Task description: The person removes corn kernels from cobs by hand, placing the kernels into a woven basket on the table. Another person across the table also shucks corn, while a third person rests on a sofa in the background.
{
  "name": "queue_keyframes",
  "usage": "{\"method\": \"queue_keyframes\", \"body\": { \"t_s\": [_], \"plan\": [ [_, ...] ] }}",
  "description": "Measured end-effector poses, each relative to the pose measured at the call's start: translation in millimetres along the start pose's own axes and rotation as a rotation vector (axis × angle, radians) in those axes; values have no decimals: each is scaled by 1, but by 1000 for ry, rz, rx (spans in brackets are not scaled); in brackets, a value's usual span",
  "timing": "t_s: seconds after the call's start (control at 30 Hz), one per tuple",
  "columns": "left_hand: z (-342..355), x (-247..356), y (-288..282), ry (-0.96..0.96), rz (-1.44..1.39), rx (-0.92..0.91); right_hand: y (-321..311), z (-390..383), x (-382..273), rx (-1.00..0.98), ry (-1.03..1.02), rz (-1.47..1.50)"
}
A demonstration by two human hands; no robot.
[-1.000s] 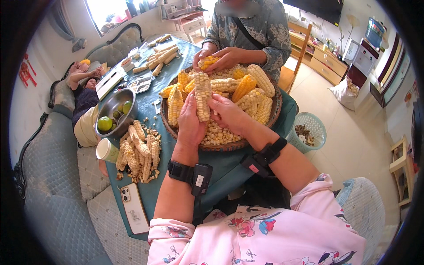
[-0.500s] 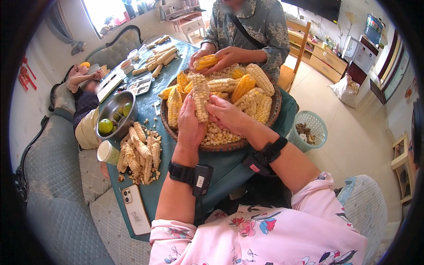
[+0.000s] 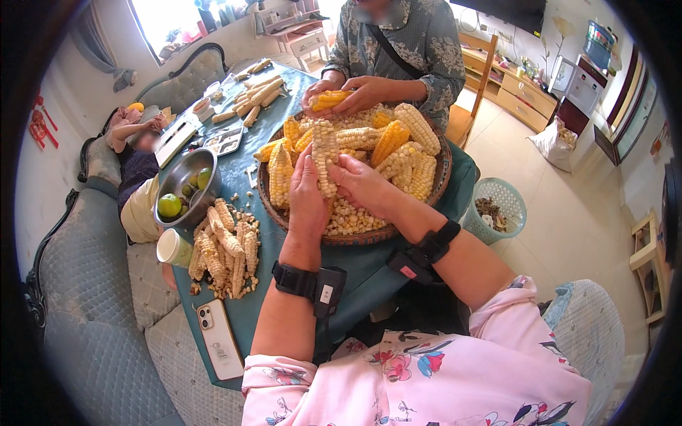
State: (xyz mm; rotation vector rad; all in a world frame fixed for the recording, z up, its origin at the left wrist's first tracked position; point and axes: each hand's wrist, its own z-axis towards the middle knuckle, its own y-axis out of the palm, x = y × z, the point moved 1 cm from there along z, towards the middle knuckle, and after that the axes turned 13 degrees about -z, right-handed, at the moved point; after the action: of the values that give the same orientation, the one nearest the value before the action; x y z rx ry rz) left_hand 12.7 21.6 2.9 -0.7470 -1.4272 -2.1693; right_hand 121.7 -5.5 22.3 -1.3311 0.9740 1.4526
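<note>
Both my hands grip one pale corn cob (image 3: pixel 325 153), held upright over the near half of a round woven basket (image 3: pixel 359 238). My left hand (image 3: pixel 307 195) wraps its lower left side, while my right hand (image 3: pixel 362 186) presses fingers and thumb against its right side. Some kernels are gone from the cob, leaving bare stretches. Loose kernels (image 3: pixel 349 219) lie below my hands in the basket. Around them rest several whole cobs, among them a yellow corn cob (image 3: pixel 390 142) and a whitish corn cob (image 3: pixel 418 129). Across the basket, another person's hands hold a yellow cob (image 3: pixel 329 100).
Stripped cobs (image 3: pixel 226 248) are heaped left of the basket, beside a paper cup (image 3: pixel 174 248), a metal bowl (image 3: pixel 188 186) with green fruit and a phone (image 3: pixel 220 339). A plastic waste basket (image 3: pixel 499 209) stands right. Someone reclines on the sofa (image 3: pixel 92 284).
The cob in my hands has turned slightly, and a barer strip now faces me. My hands have barely shifted. The other person's hands stay nearly in place.
</note>
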Motion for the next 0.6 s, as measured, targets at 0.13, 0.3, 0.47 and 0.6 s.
{"method": "queue_keyframes", "body": {
  "t_s": [0.13, 0.3, 0.47, 0.6],
  "plan": [
    [-2, 3, 1, -33, -64, 13, 1, -2, -3, 0, 15, -18],
    [-3, 4, 5, -33, -81, 12, -9, 0, 3, -13, 167, 34],
    [1, 3, -1, -3, -77, 16, -8, 6, 13, 79, 48, -141],
    [3, 3, -8, -23, -204, 13, -10, 10, 15, 180, -28, -397]
  ]
}}
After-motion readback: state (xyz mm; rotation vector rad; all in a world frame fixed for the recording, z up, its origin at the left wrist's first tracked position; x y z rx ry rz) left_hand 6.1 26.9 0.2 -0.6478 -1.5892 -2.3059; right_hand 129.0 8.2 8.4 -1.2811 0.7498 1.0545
